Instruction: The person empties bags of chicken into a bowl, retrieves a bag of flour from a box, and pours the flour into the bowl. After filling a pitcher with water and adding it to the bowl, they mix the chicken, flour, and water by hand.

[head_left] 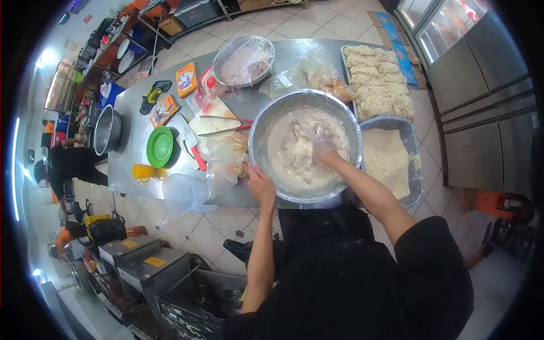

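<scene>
Here, steel bowl (pixel 267 123) — pale lumpy batter (pixel 294 160) inside; left hand (pixel 260 186) grips rim.

Silver bowl (pixel 306 94), beige batter (pixel 289 161), green lid (pixel 160 146), yellow cup (pixel 143 171), black sleeve (pixel 433 255), grey table (pixel 292 52)

Bright, even light fills the kitchen, and white strip lamps (pixel 16 170) glare along the far left edge. The brushed steel desk (pixel 294 52) gives soft reflections, and the rim of the large round steel mixing bowl (pixel 258 136) glints. A heavy fisheye bends the pale floor tiles (pixel 187 226) and blackens the corners. The right hand (pixel 324 148) looks slightly blurred.
</scene>
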Available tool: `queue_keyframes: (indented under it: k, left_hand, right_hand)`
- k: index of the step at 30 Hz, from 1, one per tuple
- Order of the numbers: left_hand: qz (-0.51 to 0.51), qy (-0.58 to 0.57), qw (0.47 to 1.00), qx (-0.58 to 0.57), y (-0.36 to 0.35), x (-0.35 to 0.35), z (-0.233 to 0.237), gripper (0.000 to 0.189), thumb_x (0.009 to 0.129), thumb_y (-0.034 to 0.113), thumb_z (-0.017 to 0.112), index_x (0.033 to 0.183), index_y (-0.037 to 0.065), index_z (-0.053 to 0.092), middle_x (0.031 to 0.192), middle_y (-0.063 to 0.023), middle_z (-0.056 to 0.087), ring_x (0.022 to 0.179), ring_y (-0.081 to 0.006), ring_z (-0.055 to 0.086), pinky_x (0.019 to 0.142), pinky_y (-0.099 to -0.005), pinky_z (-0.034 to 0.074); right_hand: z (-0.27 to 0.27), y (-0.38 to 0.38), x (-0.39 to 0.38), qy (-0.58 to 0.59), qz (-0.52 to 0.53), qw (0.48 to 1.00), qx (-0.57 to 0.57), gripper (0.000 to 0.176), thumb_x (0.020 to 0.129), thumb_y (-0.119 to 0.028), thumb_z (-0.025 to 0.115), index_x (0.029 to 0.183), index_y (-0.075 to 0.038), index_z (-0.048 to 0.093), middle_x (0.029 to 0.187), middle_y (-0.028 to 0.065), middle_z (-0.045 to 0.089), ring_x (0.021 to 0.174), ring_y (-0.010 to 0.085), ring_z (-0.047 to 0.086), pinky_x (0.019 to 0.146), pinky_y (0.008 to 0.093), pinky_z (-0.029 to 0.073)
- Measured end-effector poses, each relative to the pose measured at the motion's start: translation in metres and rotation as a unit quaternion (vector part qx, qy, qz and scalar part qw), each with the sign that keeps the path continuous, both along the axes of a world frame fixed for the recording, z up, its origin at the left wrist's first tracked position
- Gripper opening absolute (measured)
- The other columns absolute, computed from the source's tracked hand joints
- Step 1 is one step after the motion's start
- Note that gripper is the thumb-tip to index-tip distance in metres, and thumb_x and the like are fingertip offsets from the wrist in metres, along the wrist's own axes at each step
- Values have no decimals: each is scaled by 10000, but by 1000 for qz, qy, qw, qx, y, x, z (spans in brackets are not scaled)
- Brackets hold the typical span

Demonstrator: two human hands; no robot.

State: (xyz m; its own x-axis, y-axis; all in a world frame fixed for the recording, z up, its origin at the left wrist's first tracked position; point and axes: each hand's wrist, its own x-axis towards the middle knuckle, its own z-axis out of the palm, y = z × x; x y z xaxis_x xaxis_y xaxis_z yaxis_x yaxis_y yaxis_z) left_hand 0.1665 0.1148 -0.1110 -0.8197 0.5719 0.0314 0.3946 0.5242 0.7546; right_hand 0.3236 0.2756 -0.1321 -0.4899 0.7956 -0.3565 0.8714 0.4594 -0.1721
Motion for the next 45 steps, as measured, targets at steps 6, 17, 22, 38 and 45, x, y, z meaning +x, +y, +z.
queue_keyframes:
  k: [6,17,22,38,45]
  left_hand:
    - [2,26,999,19,-1,0,-3,395,1008,257,422,1301,6,504,968,-329,642,910,-509,612,740,-547,470]
    - [0,13,1000,-9,-1,-1,-2,428,1008,278,418,1313,-10,500,971,-330,644,912,-508,613,754,-545,474]
    - [3,56,998,-5,-1,-3,-12,434,1009,259,424,1304,-51,494,992,-332,643,941,-502,618,768,-531,476]
    - [-7,10,1000,-15,-4,-3,-6,429,1009,260,421,1325,-25,480,998,-346,630,936,-507,609,756,-538,471]
    - [-16,6,1000,7,-4,-5,-5,400,1012,258,417,1306,0,499,1005,-320,643,947,-500,613,752,-538,474]
  right_hand:
    - [-62,63,-26,192,-44,978,-72,468,811,-119,548,1259,14,565,1176,346,579,1112,423,590,968,445,472]
    - [24,82,-54,111,48,993,8,327,840,-283,552,961,-38,732,1004,244,687,965,381,674,845,485,522]
    - [28,11,-71,48,58,997,-17,453,827,-315,576,1219,-104,660,1263,236,604,1164,364,601,1050,482,408]
    - [-62,51,18,42,137,990,16,154,796,-138,586,859,-64,707,887,209,697,889,372,683,769,453,552]
    - [-14,90,-30,129,114,979,112,370,834,-373,565,827,-38,721,839,242,687,836,392,679,761,469,539]
